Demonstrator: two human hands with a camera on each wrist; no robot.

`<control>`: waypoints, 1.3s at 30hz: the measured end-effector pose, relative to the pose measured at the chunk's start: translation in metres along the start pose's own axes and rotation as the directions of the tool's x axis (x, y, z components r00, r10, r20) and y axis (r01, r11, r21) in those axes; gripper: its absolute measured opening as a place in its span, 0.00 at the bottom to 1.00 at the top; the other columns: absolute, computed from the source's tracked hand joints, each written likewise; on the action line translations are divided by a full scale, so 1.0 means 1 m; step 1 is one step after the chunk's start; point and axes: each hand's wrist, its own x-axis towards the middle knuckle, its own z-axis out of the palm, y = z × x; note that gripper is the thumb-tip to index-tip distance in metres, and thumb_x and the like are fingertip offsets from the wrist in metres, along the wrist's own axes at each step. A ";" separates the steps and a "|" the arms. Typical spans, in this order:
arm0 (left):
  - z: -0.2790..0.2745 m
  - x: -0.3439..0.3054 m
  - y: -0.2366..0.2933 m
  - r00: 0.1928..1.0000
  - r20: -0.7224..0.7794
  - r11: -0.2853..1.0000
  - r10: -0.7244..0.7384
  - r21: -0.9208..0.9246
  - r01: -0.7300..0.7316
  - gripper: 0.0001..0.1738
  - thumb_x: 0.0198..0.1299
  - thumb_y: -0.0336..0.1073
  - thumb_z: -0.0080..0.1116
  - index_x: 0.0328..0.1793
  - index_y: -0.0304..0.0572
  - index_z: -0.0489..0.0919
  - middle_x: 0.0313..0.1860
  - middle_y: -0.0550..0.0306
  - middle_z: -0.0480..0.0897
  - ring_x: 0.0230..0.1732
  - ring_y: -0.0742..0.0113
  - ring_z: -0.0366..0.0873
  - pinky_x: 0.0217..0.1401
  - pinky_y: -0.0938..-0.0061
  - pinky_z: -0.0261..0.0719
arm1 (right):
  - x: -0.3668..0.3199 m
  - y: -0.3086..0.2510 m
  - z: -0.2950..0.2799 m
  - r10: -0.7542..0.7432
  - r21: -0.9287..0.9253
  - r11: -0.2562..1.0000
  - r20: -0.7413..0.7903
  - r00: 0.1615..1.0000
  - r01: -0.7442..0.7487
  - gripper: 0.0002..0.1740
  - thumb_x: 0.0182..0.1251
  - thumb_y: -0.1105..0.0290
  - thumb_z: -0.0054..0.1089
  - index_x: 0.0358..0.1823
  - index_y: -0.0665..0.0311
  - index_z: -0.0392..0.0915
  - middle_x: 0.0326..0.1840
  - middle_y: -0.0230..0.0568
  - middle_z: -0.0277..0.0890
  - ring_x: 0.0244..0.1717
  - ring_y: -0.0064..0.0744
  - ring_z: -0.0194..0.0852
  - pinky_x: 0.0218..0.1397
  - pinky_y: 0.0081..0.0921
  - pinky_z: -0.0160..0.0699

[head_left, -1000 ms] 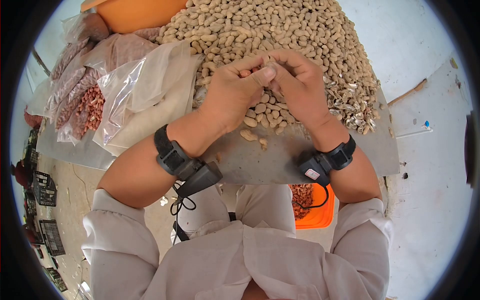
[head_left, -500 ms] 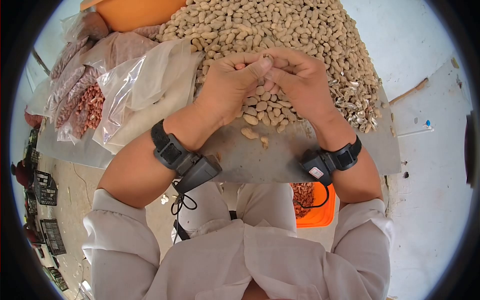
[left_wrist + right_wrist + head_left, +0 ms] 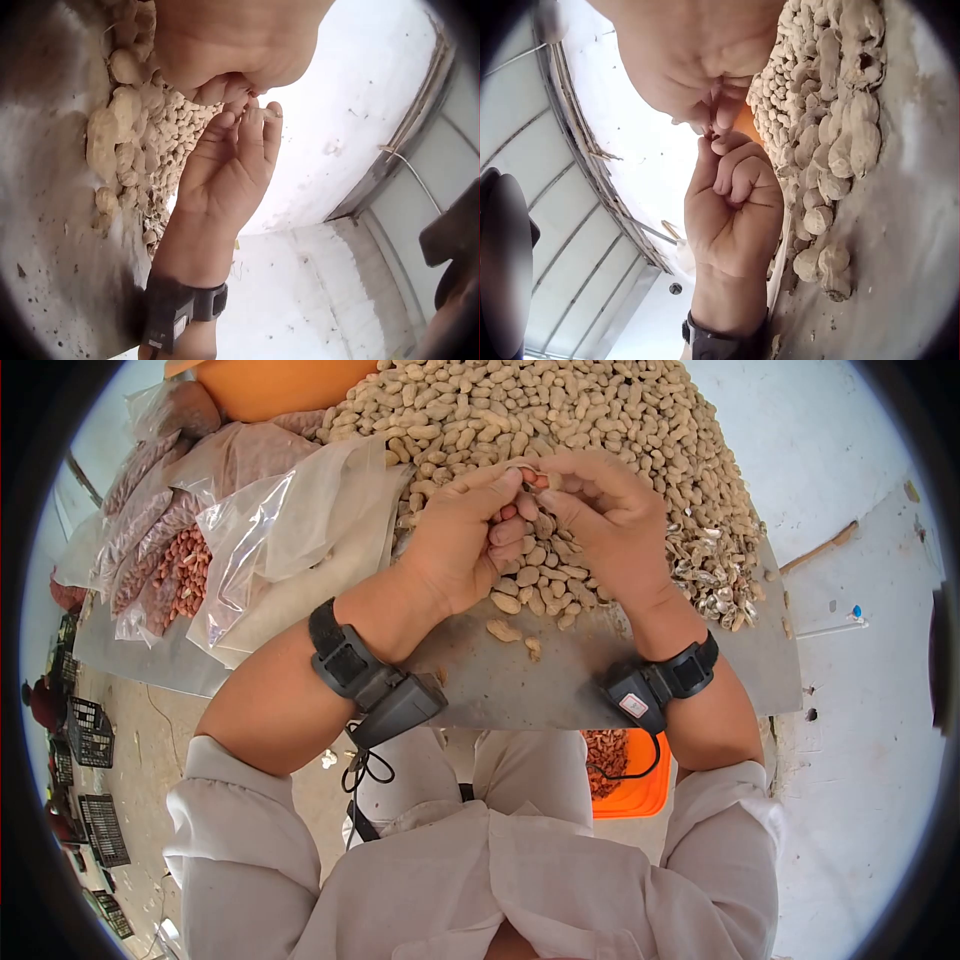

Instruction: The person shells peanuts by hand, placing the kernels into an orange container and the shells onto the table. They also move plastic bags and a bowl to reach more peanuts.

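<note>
Over the front of a large heap of unshelled peanuts [image 3: 560, 420], both hands meet at the fingertips around one split peanut [image 3: 540, 480], whose reddish kernel shows. My left hand [image 3: 455, 545] pinches it between thumb and forefinger, while its other fingers curl round a few loose red kernels [image 3: 508, 512]. From the other side, the thumb and forefinger of my right hand [image 3: 615, 525] grip the shell. In the right wrist view the left hand's [image 3: 735, 202] lower fingers are folded into the palm. The left wrist view shows the right hand [image 3: 229, 169] with its fingertips close together.
Empty shells [image 3: 715, 575] lie at the heap's right edge. Clear plastic bags [image 3: 270, 530] and bagged red kernels [image 3: 183, 575] lie on the left, by an orange basin [image 3: 280, 385]. An orange tub [image 3: 640, 785] of red bits stands below the metal tabletop [image 3: 490, 685].
The peanut between the fingertips has come open, and its red kernel now shows. The hands have drawn slightly apart, and the left fingers have loosened so that the held kernels are visible.
</note>
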 end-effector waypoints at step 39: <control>-0.025 0.011 0.017 0.980 0.097 0.927 -0.175 -0.320 0.197 0.18 0.66 0.33 0.42 0.56 0.25 0.69 0.32 0.56 0.71 0.20 0.79 0.60 0.16 0.89 0.57 | 0.012 0.011 -0.097 -0.049 -0.967 0.253 -0.050 0.998 -0.036 0.11 0.52 0.67 0.54 0.37 0.58 0.82 0.36 0.43 0.79 0.38 0.45 0.77 0.44 0.35 0.75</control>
